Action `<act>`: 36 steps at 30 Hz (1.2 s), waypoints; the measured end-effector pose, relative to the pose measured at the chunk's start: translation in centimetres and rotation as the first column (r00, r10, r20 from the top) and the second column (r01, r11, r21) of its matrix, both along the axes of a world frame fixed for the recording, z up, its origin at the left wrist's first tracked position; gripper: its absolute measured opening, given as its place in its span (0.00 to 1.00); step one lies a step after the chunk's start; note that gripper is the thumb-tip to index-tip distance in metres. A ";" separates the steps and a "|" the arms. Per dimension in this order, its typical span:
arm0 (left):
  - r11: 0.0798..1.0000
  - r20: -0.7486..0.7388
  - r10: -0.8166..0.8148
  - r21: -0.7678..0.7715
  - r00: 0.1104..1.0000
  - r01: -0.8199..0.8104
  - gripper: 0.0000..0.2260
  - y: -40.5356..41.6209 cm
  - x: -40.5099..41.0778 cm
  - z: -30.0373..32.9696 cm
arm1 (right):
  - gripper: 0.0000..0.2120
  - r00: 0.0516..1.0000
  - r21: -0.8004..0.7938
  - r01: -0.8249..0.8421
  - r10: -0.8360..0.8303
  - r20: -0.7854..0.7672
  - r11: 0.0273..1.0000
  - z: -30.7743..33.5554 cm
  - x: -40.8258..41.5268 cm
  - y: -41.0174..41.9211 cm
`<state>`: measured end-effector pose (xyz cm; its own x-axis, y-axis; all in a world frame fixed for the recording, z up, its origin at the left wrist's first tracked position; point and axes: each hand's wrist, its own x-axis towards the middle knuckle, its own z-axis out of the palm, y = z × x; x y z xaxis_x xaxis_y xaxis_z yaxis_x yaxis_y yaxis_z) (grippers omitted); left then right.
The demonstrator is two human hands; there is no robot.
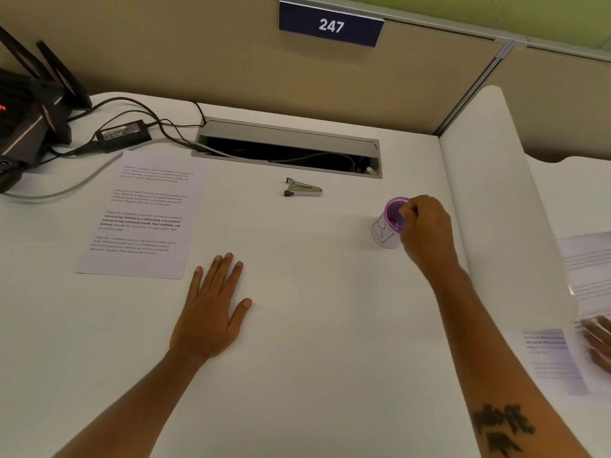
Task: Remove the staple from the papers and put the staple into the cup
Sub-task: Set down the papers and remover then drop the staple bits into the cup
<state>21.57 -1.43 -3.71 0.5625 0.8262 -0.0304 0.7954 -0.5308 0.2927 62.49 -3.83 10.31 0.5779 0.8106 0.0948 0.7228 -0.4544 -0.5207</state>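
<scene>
A small white cup (385, 231) with a purple inside stands on the white desk (297, 325), right of centre. My right hand (426, 226) hovers at its rim with the fingertips bunched over the opening; any staple between them is too small to see. My left hand (211, 312) lies flat on the desk, fingers straight. The printed papers (139, 213) lie at the left of the desk. A metal staple remover (302, 187) rests behind the middle of the desk.
An open cable hatch (287, 148) runs along the back. A power adapter (122, 133), cables and a black device (29, 104) fill the back left corner. Beyond a white divider (489, 193) on the right, another person's hand (598, 342) touches more papers.
</scene>
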 end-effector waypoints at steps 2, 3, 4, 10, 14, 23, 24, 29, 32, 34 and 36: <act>1.000 0.002 -0.002 -0.002 1.000 0.002 0.33 0.0 0.0 0.0 | 0.07 1.000 -0.041 0.021 -0.021 -0.017 0.999 0.0 1.3 0.8; 1.000 0.003 -0.002 -0.003 1.000 0.002 0.33 0.0 0.0 0.0 | 0.07 0.999 -0.050 0.029 -0.030 -0.019 0.998 -0.1 1.7 1.0; 1.000 0.005 -0.001 -0.004 1.000 0.001 0.33 0.1 0.0 -0.1 | 0.07 0.999 -0.055 0.037 -0.038 -0.016 0.998 -0.3 2.0 1.2; 1.000 0.003 -0.001 0.002 1.000 0.001 0.33 0.1 0.0 -0.2 | 0.05 0.999 -0.012 0.037 -0.037 0.008 0.999 -1.0 2.7 0.8; 1.000 0.012 -0.004 0.007 1.000 0.004 0.33 0.0 -0.1 -0.3 | 0.05 0.999 0.028 0.038 -0.039 0.024 0.999 -1.2 3.1 0.6; 1.000 0.020 -0.011 0.010 1.000 0.010 0.33 0.3 0.1 -0.2 | 0.04 0.998 0.160 0.049 -0.055 0.039 0.986 -1.7 2.4 -0.1; 0.999 0.027 -0.017 0.035 1.000 0.016 0.33 0.9 -0.4 0.7 | 0.06 0.996 0.198 0.051 -0.065 0.065 0.979 -0.9 1.4 -0.4; 0.998 0.023 -0.044 0.038 0.999 0.043 0.33 2.9 -1.4 2.4 | 0.03 0.965 0.268 0.011 -0.080 0.248 0.963 -0.8 -3.3 -2.2; 0.999 0.025 -0.032 -0.013 0.999 0.032 0.33 1.3 -0.9 0.9 | 0.05 0.959 0.185 -0.033 -0.021 0.282 0.982 -3.2 -5.8 -3.9; 0.999 0.040 -0.035 -0.033 0.999 0.037 0.34 0.0 -0.5 -0.1 | 0.09 0.970 0.119 -0.063 0.033 0.241 0.991 -4.6 -7.5 -5.3; 0.995 0.066 -0.030 -0.092 0.997 0.036 0.35 -0.6 0.1 -1.0 | 0.12 0.981 0.040 -0.074 0.065 0.182 0.996 -6.3 -9.0 -6.3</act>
<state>21.62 -2.04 -4.75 0.5925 0.8026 -0.0692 0.7559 -0.5242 0.3922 53.49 -10.14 4.00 0.4903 0.8406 0.2305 0.8356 -0.3781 -0.3985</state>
